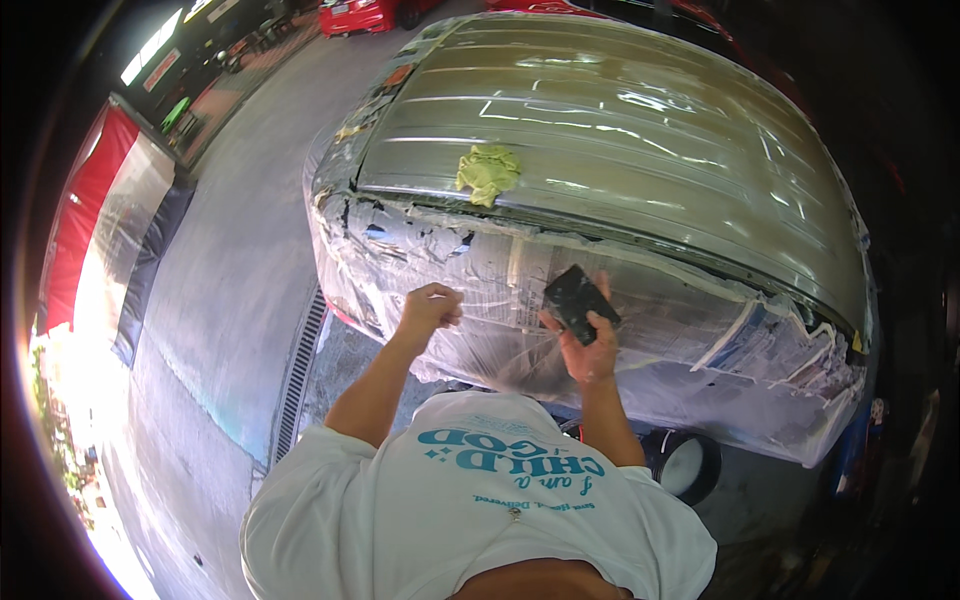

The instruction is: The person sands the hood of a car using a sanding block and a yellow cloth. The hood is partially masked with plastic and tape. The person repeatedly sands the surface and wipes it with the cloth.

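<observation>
My right hand (592,345) holds a flat, black rectangular pad (580,303) with pale smudges, in front of the vehicle's plastic-wrapped side. Its fingers and thumb grip the pad's edges. To the left, my left hand (432,306) is raised with its fingers curled in; whatever is inside them, if anything, is hidden. Beyond both hands stretches a ribbed, glossy grey-olive vehicle roof (620,130). On its near edge lies a crumpled yellow-green cloth (488,174). Clear plastic sheeting (470,350) and tape cover the side below the roof.
A dark bucket (685,465) with whitish contents stands by my right elbow. Left of the vehicle, a drain grate (300,370) runs along the concrete floor (215,300). A red and white sheet (100,220) hangs at the far left. A red car (355,15) is at the back.
</observation>
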A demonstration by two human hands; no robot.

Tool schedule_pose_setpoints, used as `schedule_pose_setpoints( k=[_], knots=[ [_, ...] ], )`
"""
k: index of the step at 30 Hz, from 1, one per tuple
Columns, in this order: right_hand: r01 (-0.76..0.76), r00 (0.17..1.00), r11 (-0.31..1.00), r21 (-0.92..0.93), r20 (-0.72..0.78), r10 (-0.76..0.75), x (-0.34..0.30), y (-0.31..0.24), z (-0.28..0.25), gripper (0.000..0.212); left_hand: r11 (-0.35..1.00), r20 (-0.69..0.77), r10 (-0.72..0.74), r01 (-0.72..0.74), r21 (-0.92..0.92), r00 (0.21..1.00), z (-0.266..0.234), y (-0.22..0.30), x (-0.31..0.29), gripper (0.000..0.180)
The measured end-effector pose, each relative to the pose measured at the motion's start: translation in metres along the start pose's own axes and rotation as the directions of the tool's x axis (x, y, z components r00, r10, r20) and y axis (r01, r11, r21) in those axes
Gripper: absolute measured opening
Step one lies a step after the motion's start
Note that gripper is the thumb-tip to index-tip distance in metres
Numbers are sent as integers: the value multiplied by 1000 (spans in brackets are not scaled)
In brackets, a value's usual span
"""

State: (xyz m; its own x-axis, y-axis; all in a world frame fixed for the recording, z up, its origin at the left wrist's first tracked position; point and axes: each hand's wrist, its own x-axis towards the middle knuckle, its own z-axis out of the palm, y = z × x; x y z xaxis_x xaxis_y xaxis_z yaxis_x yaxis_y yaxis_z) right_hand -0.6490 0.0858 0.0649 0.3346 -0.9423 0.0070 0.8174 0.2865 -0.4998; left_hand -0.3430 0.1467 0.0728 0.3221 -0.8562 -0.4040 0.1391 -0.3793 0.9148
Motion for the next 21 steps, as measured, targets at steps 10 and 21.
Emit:
schedule_pose_setpoints(
  k=[10, 21],
  knots=[
    [-5, 999, 1000, 21, 49, 4, 10, -16, -29, 65, 815, -453, 172, 131, 564, 875, -99, -87, 7, 100],
    [-74, 992, 997, 26, 103, 71, 0, -8, -12, 57, 397, 14, 688, -392, 830, 726, 41, 95, 128, 69]
  ],
)
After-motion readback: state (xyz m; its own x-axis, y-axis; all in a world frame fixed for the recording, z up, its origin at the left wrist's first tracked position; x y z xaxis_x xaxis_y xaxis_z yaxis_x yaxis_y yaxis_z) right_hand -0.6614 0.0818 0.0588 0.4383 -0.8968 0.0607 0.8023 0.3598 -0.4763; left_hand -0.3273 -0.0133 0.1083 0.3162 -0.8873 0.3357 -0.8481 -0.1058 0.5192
